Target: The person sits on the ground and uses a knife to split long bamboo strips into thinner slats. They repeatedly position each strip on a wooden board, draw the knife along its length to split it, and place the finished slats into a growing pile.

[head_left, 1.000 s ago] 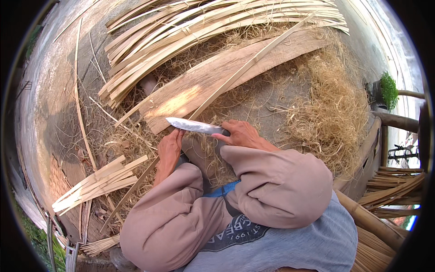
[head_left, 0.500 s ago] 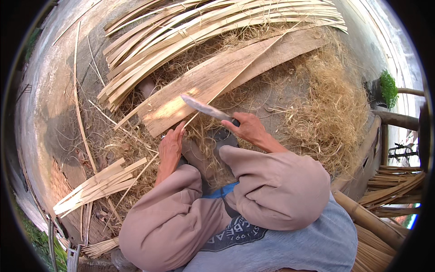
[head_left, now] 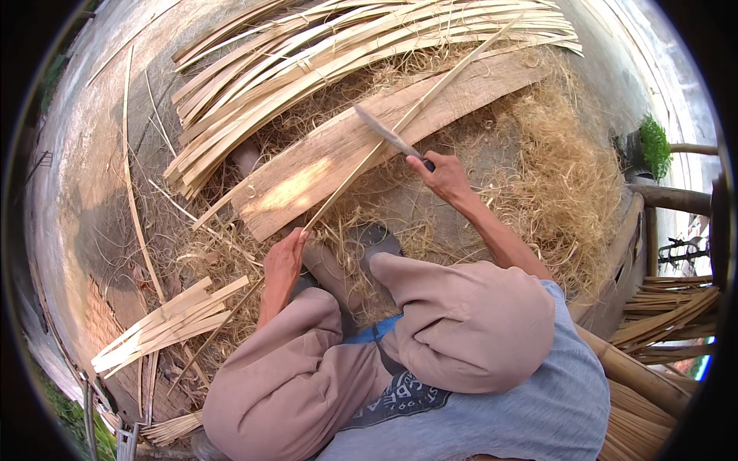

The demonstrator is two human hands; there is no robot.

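My left hand (head_left: 283, 260) is closed on the near part of a long, thin bamboo strip (head_left: 453, 75). The strip slants away to the far right, passing above a wide wooden plank (head_left: 280, 173). In my right hand (head_left: 447, 180) is a knife (head_left: 388, 137), its dark handle inside my fingers and its blade pointing to the far left. The blade crosses the strip about midway along the plank; whether they touch I cannot tell. The strip's tail continues behind my left hand toward the lower left.
Many split bamboo strips (head_left: 307, 69) lie in a layer beyond the plank. Curly shavings (head_left: 557, 177) are heaped at the right. A small bundle of short strips (head_left: 173, 323) rests at the left. Bamboo poles (head_left: 638, 373) and a green plant (head_left: 656, 146) stand at the right.
My right hand has carried the knife farther out and to the right along the strip. The strip now shows a broader face. My left hand has shifted slightly toward me.
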